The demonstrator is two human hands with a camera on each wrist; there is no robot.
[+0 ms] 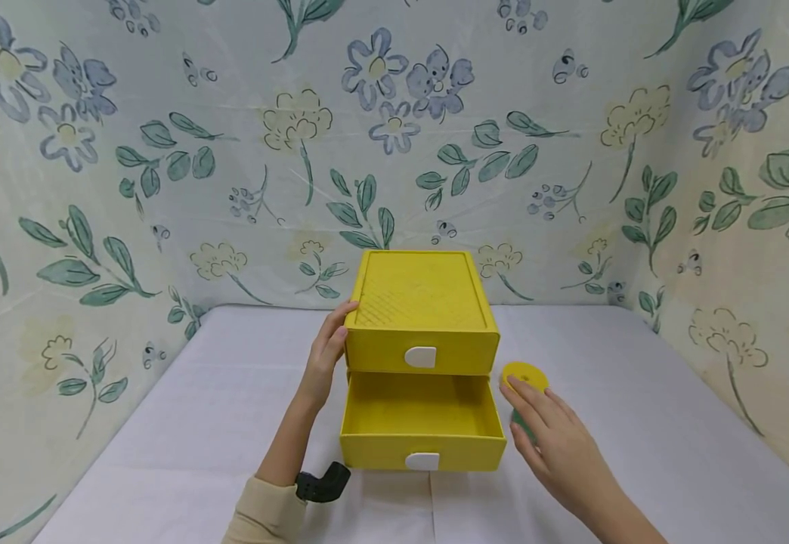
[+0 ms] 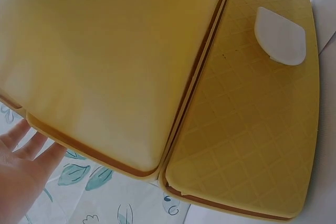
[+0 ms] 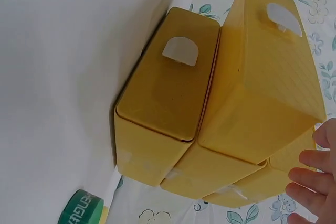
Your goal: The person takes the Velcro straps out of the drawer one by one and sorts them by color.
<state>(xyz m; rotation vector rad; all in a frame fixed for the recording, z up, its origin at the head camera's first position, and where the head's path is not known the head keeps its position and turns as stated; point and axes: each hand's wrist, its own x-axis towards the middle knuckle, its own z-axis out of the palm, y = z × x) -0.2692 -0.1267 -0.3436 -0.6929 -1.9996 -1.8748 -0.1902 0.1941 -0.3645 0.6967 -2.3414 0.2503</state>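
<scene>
A yellow two-drawer box [image 1: 422, 291] stands on the white cloth. In the head view its lower drawer [image 1: 423, 453] is pulled out, with its yellow inside visible. The upper drawer [image 1: 374, 353] is closed there. Both fronts carry white half-round handles. My left hand [image 1: 325, 355] rests against the box's upper left side, fingers extended. At the right, my right hand [image 1: 564, 446] lies over a yellow-and-green round thing [image 1: 524, 370], partly covering it. The right wrist view shows this thing's lettered green side [image 3: 79, 208] apart from my straight fingers; contact is unclear.
White cloth [image 1: 245, 408] covers the table on both sides of the box. Floral fabric walls [image 1: 394, 174] enclose the back and sides. A black wrist device [image 1: 323, 482] sits at the left cuff, near the lower drawer's front corner.
</scene>
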